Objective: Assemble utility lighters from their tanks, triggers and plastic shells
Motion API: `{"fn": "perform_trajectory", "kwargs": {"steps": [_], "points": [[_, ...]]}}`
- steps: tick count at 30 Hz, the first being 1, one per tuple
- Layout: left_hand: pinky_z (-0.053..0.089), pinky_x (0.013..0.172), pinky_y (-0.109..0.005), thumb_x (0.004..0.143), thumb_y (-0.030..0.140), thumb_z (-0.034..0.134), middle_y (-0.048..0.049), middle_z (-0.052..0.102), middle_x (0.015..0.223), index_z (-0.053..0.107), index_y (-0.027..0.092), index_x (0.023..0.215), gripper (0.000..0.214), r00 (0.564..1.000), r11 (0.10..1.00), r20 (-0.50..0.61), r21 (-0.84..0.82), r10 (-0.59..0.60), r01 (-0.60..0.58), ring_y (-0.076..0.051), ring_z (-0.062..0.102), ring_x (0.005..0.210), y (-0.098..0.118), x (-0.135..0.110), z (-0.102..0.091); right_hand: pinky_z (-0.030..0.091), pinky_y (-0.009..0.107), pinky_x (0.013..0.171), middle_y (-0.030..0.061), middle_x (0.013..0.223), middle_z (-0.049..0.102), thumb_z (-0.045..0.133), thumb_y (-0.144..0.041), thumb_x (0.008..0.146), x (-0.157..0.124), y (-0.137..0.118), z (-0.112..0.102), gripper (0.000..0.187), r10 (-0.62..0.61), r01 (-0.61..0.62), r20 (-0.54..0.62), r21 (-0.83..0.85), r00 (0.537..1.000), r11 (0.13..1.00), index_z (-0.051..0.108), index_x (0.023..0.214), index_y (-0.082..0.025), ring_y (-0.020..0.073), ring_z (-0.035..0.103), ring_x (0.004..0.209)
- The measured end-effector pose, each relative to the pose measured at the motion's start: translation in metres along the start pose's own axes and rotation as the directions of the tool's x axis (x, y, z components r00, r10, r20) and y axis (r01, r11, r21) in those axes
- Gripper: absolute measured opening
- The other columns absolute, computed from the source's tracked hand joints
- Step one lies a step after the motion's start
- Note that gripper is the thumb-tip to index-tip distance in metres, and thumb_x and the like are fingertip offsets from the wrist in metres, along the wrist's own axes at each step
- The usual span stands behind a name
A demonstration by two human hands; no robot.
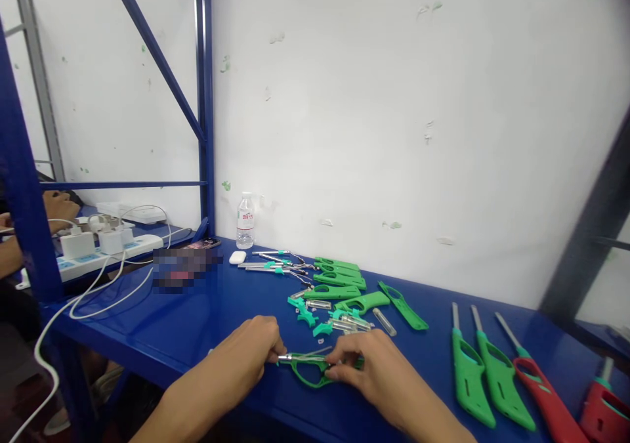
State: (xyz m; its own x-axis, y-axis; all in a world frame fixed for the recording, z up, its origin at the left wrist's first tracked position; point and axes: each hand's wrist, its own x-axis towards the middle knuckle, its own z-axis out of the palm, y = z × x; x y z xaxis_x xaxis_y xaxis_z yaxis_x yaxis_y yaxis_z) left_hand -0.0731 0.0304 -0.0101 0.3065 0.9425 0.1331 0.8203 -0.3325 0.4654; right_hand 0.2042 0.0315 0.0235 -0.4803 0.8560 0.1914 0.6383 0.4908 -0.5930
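Note:
Near the table's front edge lies a green lighter casing (310, 382) with a looped trigger guard, thin wires and a metal tube end showing along its top. My left hand (258, 348) pinches the metal tube at the casing's left end; most of the tube is hidden by the fingers. Closed over the casing's right side, my right hand (367, 367) has thumb and index finger at the wires. Just beyond the hands are turquoise triggers (306, 317), clear fuel tanks (384, 321) and more green casings (361, 303).
Metal lighter rods with wires (268, 267) lie at the back, beside a white earbud case (237, 257) and a water bottle (245, 223). Assembled green lighters (467, 371) and red lighters (546, 390) lie right. A power strip (113, 256) and another person's hand (62, 207) are left.

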Motion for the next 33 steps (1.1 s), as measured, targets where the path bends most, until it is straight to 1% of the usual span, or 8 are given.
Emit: {"fn": "perform_trajectory", "kwargs": {"steps": [5,9,14,19,21,25,28,33], "points": [[0.056,0.082,-0.038,0.103,0.042,0.065,-0.0033,0.070,0.100,0.069,0.017,0.102,0.025,1.000,0.999,-0.001,0.032,-0.006,0.006,-0.019,0.067,0.088,0.005,-0.001,-0.002,0.041,0.027,0.066,-0.0024,0.082,0.083,0.081,-0.020,0.089,0.000,0.002,-0.001,0.010,0.002,-0.002,0.011,0.005,1.000,1.000,0.087,0.088,-0.028,0.0187,0.070,0.074],[0.049,0.078,-0.032,0.097,0.026,0.061,-0.0032,0.069,0.096,0.072,0.022,0.093,0.012,1.000,0.998,-0.012,0.061,0.011,-0.011,-0.020,0.064,0.087,0.010,-0.002,-0.005,0.045,0.027,0.071,-0.0025,0.090,0.084,0.076,-0.021,0.093,-0.002,0.001,-0.003,0.016,-0.040,0.040,0.026,0.022,0.999,0.999,0.088,0.094,-0.031,0.0196,0.073,0.081],[0.045,0.077,-0.029,0.089,0.016,0.057,-0.0046,0.071,0.093,0.075,0.025,0.087,0.021,1.000,0.994,-0.014,0.103,0.027,-0.026,-0.022,0.066,0.088,0.015,0.000,-0.009,0.045,0.026,0.074,-0.0039,0.092,0.084,0.078,-0.017,0.092,-0.003,0.003,-0.006,0.017,-0.073,0.073,0.011,0.024,0.997,0.997,0.087,0.094,-0.032,0.0187,0.074,0.085],[0.046,0.079,-0.029,0.090,0.012,0.056,-0.0056,0.073,0.096,0.078,0.026,0.093,0.026,0.999,0.990,-0.006,0.140,0.038,-0.037,-0.023,0.068,0.089,0.023,0.000,-0.014,0.045,0.026,0.072,-0.0046,0.091,0.084,0.079,-0.017,0.092,-0.003,0.003,-0.009,0.019,-0.058,0.057,0.045,0.024,0.997,0.998,0.087,0.094,-0.034,0.0182,0.073,0.081],[0.047,0.081,-0.029,0.091,0.010,0.056,-0.0058,0.074,0.097,0.078,0.026,0.096,0.029,0.999,0.987,0.006,0.150,0.047,-0.048,-0.023,0.069,0.091,0.026,-0.001,-0.018,0.044,0.026,0.069,-0.0038,0.086,0.084,0.080,-0.017,0.090,-0.004,0.003,-0.011,0.016,-0.033,0.031,0.049,0.038,0.998,0.999,0.087,0.092,-0.032,0.0183,0.072,0.078],[0.049,0.085,-0.031,0.091,0.011,0.058,-0.0071,0.074,0.105,0.079,0.028,0.109,0.032,0.998,0.984,0.022,0.164,0.067,-0.070,-0.025,0.071,0.099,0.033,-0.005,-0.025,0.047,0.023,0.068,-0.0033,0.082,0.081,0.083,-0.012,0.084,-0.004,0.004,-0.010,0.013,0.015,-0.021,0.048,0.134,0.999,0.991,0.080,0.088,-0.025,0.0168,0.073,0.076],[0.051,0.092,-0.038,0.096,0.016,0.056,-0.0082,0.075,0.110,0.078,0.028,0.116,0.032,0.996,0.981,0.014,0.173,0.088,-0.089,-0.029,0.070,0.106,0.040,-0.006,-0.027,0.049,0.021,0.066,-0.0040,0.080,0.080,0.083,-0.010,0.082,-0.003,0.006,-0.008,0.016,0.029,-0.035,0.040,0.167,0.999,0.985,0.074,0.086,-0.023,0.0156,0.073,0.075],[0.049,0.100,-0.044,0.105,0.024,0.048,-0.0066,0.073,0.114,0.075,0.026,0.117,0.030,0.989,0.977,-0.040,0.165,0.145,-0.136,-0.029,0.066,0.112,0.051,0.004,-0.022,0.049,0.020,0.062,-0.0046,0.068,0.074,0.086,-0.009,0.077,-0.002,0.009,-0.006,0.019,0.060,-0.067,0.039,0.197,0.997,0.978,0.071,0.081,-0.021,0.0153,0.071,0.068]]}}
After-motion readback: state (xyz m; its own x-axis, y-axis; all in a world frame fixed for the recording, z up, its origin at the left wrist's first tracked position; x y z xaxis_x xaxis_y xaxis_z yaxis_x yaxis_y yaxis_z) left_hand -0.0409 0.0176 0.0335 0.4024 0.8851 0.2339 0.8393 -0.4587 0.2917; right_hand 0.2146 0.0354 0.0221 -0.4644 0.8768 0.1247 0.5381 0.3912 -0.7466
